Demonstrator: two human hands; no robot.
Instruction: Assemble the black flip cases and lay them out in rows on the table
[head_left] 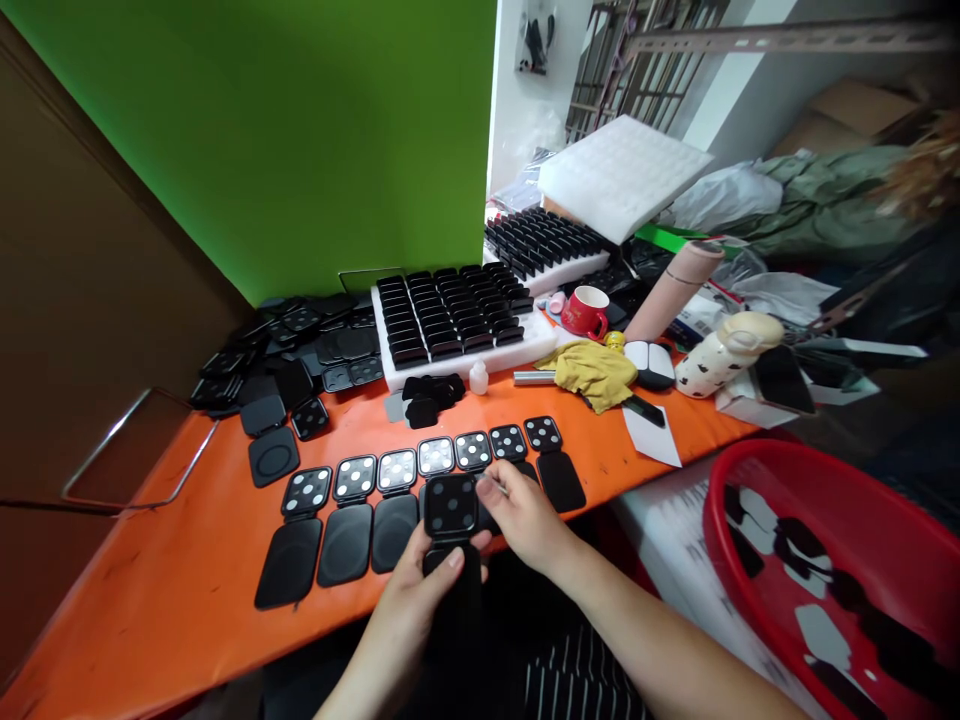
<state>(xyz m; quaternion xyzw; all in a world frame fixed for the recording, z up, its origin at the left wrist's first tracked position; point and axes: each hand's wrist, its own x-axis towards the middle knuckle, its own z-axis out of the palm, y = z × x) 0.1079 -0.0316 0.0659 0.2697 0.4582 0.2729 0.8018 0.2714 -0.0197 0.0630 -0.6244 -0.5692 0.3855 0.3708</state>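
Note:
A hinged black folding pad (451,503), its upper square panel dotted with round grey spots, is held just above the table's front edge. My left hand (416,595) is closed around its lower panel, thumb on top. My right hand (529,520) is closed at the upper panel's right edge, thumb and fingers pinched there; whether a small piece sits between them cannot be made out. Behind my hands runs a row of similar opened pads (345,543), their square dotted panels (355,478) toward the back. My hands cover part of that row.
White foam trays (480,357) of upright black pieces stand at the back, with black pads (349,345) piled left. A small white bottle (478,378), yellow cloth (596,372), red mug (586,312) and tumbler (727,355) sit rightward. A red basin (720,480) holds thin pieces. A green panel (300,130) rises behind.

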